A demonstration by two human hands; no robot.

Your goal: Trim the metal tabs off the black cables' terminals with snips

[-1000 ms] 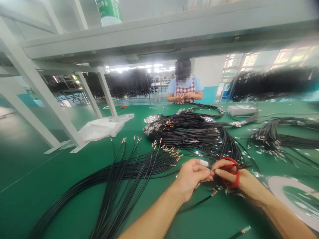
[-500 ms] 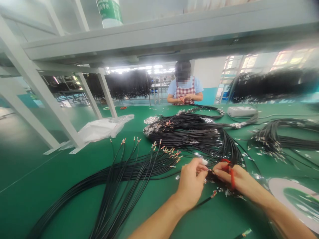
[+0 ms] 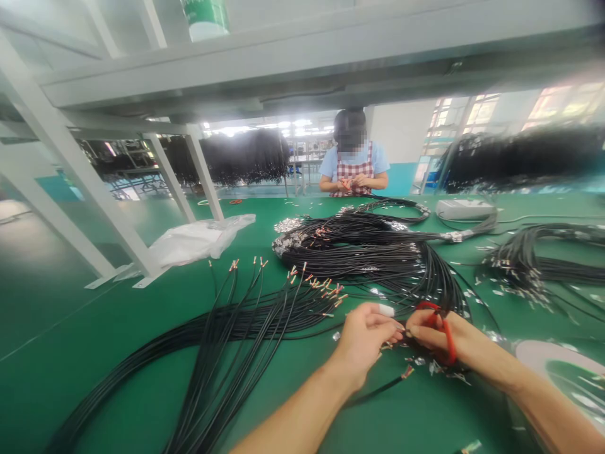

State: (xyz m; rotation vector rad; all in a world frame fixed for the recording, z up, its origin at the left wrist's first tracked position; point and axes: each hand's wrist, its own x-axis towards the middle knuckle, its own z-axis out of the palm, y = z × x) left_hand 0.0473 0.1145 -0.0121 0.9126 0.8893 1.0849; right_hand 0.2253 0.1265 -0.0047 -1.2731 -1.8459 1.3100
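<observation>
My left hand (image 3: pixel 366 340), with a white covering on one fingertip, is closed in a pinch on the end of a black cable. Close beside it, my right hand (image 3: pixel 442 334) has its thumb and finger pinched at the same cable end. Red-handled cutters (image 3: pixel 449 345) are held in that right hand, their jaws mostly hidden. The exact point where the fingertips meet the cable is covered. Just below, a separate black cable end (image 3: pixel 405 373) shows bare coloured wires. To the left lies a fanned bundle of black cables (image 3: pixel 236 328) with stripped, coloured ends.
A large coil of black cables (image 3: pixel 359 258) lies ahead, with silvery scraps around it. More cables (image 3: pixel 529 258) and a white ring (image 3: pixel 534 356) are at right. A plastic bag (image 3: pixel 198 239) rests by the shelf legs (image 3: pixel 101 195). A co-worker (image 3: pixel 354 167) sits opposite.
My hands have shifted slightly, and the red handles have swung out a little wider in my right hand. The view has moved slightly.
</observation>
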